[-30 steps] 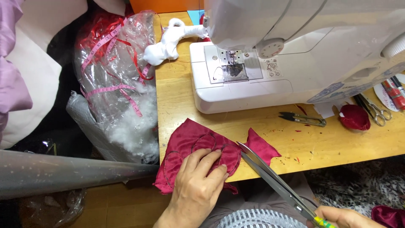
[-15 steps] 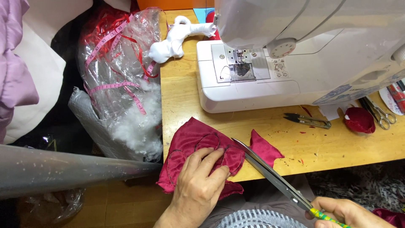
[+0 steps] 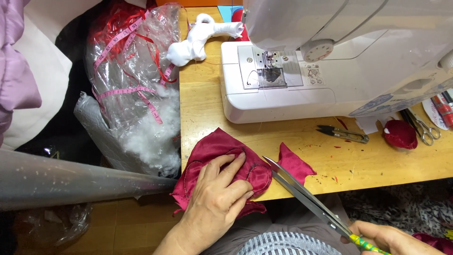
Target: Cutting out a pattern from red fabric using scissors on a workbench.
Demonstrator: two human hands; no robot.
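My left hand (image 3: 218,198) presses flat on a dark red piece of fabric (image 3: 214,148) with a stitched outline, at the front edge of the wooden table (image 3: 207,104). Long silver scissors (image 3: 302,196) are held in my right hand (image 3: 391,238) at the bottom right. Their blades are slightly apart, and the tips meet the fabric's right side. A small red offcut (image 3: 295,163) lies just right of the blades.
A white sewing machine (image 3: 330,71) fills the back of the table. Thread snips (image 3: 344,134), a red pincushion (image 3: 400,133) and small scissors (image 3: 422,127) lie to its right. A white stuffed shape (image 3: 198,40) sits at the back left. A plastic bag of stuffing (image 3: 137,94) hangs left of the table.
The scissors have slid slightly to the right along the fabric edge. My left hand keeps pressing the red fabric in the same spot.
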